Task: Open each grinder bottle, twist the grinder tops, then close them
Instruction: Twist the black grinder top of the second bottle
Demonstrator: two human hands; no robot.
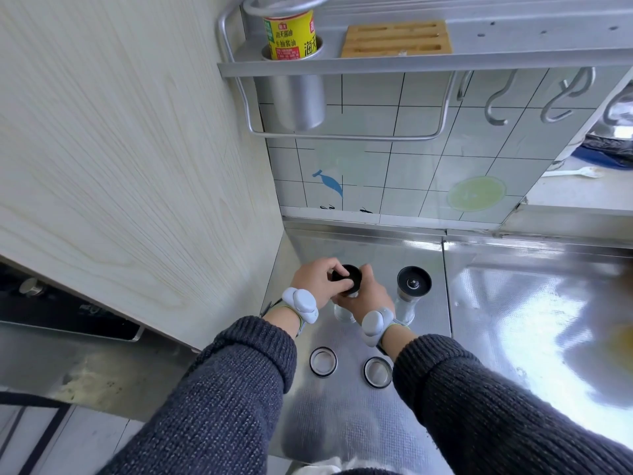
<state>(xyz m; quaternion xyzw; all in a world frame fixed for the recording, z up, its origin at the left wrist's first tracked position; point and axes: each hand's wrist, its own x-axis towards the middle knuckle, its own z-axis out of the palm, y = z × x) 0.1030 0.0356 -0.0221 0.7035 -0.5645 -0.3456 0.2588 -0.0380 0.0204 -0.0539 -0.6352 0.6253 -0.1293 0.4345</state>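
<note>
Working over a steel counter point(513, 303), taking the right grinder point(412, 291) standing on it as the marker for every place below. Holding both hands just left of that marker. Curling the left hand point(313, 281) over the black top of the left grinder point(351, 275), fingers and thumb clamping its rim. Wrapping the right hand point(368, 298) round the neck and glass body under that top, bracing it upright on the steel. Judging by that two-handed hold, twisting the left top now. Leaving the right grinder untouched by either hand, upright, its black top bared with the centre knob showing. Leaving two lids lying flat on the steel, nearer the person than the marker: the left lid point(323, 361) well to the marker's left, the right lid point(377, 373) only slightly to its left, both apart from either bottle. Reading the progress so: opening looking done for both, going by the two lids off; twisting looking under way on the left one; not being able to tell whether the right top has been turned at all. Remaining, by this reckoning: possibly a twist of the right top, then picking up each lid and fitting it back on its bottle
</note>
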